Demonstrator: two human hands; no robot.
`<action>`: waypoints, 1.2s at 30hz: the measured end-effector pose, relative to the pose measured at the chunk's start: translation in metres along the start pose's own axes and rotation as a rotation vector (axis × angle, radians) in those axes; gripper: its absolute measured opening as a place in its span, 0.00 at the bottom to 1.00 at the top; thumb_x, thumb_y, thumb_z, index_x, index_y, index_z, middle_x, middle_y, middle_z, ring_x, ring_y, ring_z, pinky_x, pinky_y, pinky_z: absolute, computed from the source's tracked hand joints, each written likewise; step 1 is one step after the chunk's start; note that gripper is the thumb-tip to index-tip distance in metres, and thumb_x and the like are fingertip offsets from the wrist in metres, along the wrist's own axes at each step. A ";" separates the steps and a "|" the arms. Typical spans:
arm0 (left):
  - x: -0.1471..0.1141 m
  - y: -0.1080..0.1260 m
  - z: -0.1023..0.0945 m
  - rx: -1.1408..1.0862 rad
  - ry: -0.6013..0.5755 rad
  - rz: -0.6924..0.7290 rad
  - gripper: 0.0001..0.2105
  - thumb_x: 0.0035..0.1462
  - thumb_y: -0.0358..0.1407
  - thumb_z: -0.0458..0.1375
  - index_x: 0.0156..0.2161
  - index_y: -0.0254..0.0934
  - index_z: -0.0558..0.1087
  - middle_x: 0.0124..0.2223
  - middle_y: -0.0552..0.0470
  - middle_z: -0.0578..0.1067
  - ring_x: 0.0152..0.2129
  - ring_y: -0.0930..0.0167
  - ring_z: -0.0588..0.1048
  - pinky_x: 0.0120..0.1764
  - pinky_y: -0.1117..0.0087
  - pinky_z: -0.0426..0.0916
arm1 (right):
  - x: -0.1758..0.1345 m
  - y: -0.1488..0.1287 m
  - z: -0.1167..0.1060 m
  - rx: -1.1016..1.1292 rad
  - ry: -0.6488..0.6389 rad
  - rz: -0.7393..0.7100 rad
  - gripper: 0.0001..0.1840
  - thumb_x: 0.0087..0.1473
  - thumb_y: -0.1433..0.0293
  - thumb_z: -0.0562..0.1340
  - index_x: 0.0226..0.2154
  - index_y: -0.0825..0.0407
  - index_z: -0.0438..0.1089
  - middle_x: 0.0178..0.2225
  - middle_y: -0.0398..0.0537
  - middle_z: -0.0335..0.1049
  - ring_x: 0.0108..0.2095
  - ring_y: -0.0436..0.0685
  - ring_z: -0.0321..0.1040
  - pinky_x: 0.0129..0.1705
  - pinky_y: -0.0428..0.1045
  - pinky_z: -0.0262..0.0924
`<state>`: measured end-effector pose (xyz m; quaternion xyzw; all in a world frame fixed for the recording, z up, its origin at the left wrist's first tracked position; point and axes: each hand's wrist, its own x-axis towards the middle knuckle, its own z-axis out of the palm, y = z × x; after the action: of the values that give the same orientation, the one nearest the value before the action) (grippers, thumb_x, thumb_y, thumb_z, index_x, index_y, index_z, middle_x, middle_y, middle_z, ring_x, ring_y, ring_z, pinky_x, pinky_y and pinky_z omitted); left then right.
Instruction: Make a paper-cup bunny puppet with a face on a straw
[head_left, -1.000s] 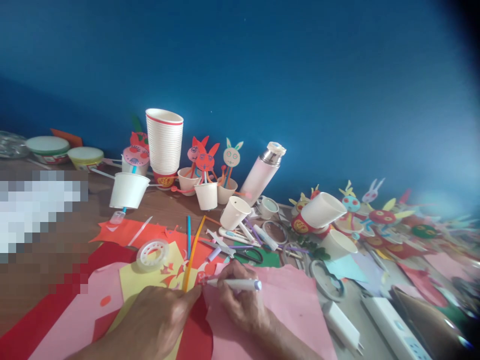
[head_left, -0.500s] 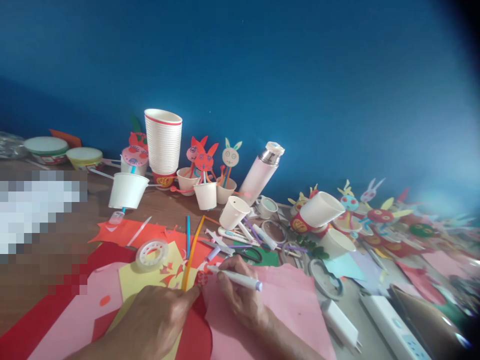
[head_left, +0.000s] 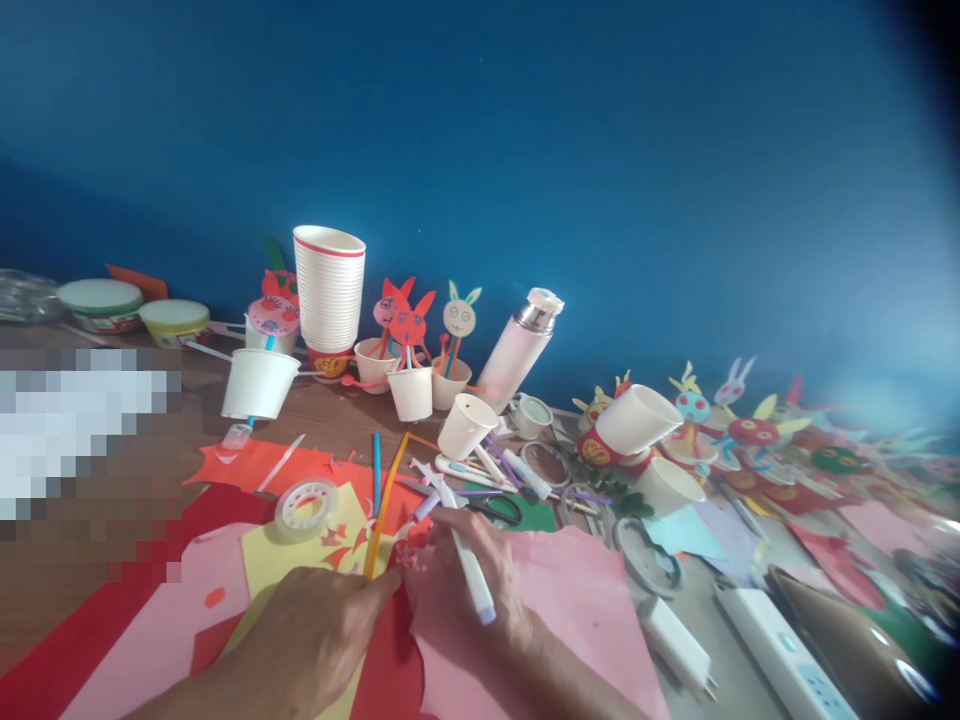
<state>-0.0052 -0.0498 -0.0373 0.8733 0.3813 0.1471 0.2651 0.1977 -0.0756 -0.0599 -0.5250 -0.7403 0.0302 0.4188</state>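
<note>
My right hand grips a white marker pen with a pale lilac end, held at a steep slant. Its tip is hidden behind my fingers. Just left of it is a small red paper piece with markings. My left hand is closed, its fingertips pinching or pressing the left edge of that piece; which one I cannot tell. An orange drinking straw runs up from beside my left knuckles. Under my hands lie pink paper, red paper and yellow paper.
A clear tape roll, scissors and a blue straw lie beyond my hands. Behind stand stacked paper cups, rabbit-faced cup figures and a pink thermos. A power strip and charger lie at right.
The marker pen has swung in my right hand from nearly level to steep, its back end now lower and toward me. My left hand stays almost in place.
</note>
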 end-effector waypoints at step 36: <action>0.004 -0.004 0.012 0.218 0.206 0.057 0.15 0.60 0.35 0.44 0.43 0.42 0.72 0.24 0.53 0.79 0.20 0.68 0.77 0.24 0.72 0.65 | 0.010 -0.020 -0.006 -0.112 -0.273 -0.127 0.22 0.39 0.74 0.59 0.42 0.51 0.62 0.31 0.46 0.69 0.33 0.57 0.64 0.37 0.52 0.50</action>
<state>0.0006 -0.0492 -0.0489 0.8877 0.3953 0.2011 0.1238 0.1853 -0.0788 -0.0401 -0.4907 -0.8225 0.0334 0.2856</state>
